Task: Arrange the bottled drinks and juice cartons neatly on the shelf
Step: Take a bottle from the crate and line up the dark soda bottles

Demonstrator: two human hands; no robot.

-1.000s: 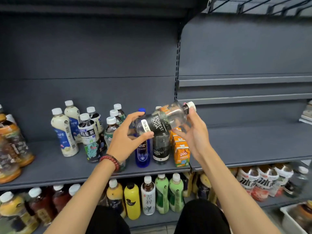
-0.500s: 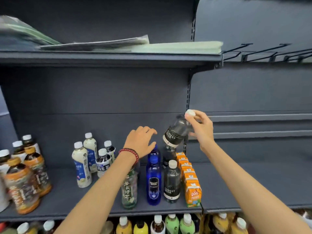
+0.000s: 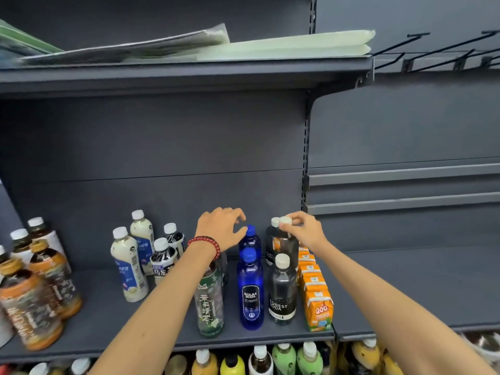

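Blue soda bottles (image 3: 250,288) crowding left side, juice cartons (image 3: 313,282) flanking right, front Forest Soda bottle (image 3: 282,290) standing ahead. Right hand (image 3: 305,231) pinching white cap of middle Forest Soda bottle (image 3: 284,246), which is standing upright on shelf (image 3: 108,320) beneath fingertips. Left hand (image 3: 219,231) hovering loose, holding nothing.

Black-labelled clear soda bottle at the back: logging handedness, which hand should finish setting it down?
Right. The right hand pinches the white cap on the clear soda bottle; the left hand holds nothing.

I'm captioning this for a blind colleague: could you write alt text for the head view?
A person's right hand pinches the white cap of an upright clear plastic soda bottle in a row on a dark grey metal shelf, beside orange juice cartons. The left hand hovers by two blue plastic bottles.
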